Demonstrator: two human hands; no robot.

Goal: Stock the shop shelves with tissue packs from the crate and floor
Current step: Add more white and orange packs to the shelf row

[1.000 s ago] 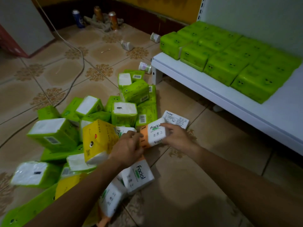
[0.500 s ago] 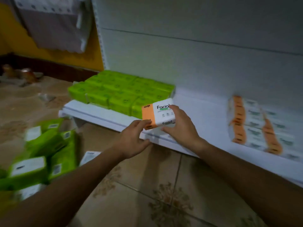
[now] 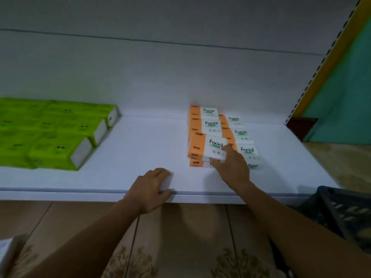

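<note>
An orange and white tissue pack [image 3: 206, 146] marked "Facial" sits tilted on top of the front pack of a stack of like packs [image 3: 212, 123] on the white shelf [image 3: 144, 149]. My right hand [image 3: 230, 165] grips that pack at its near right corner, thumb under its front edge. My left hand [image 3: 150, 187] rests on the shelf's front lip, fingers curled over the edge, holding no pack. A block of green tissue packs [image 3: 52, 133] lies at the shelf's left.
A dark plastic crate [image 3: 341, 213] stands on the tiled floor [image 3: 180, 241] at the lower right, under the shelf's end. The shelf's white back panel [image 3: 160, 73] rises behind. A perforated upright [image 3: 321, 63] and a teal wall bound the right.
The view has swung right from the floor pile to the shelf. The Facial pack went from both hands onto the orange stack; my left hand let go and dropped to the shelf edge.
</note>
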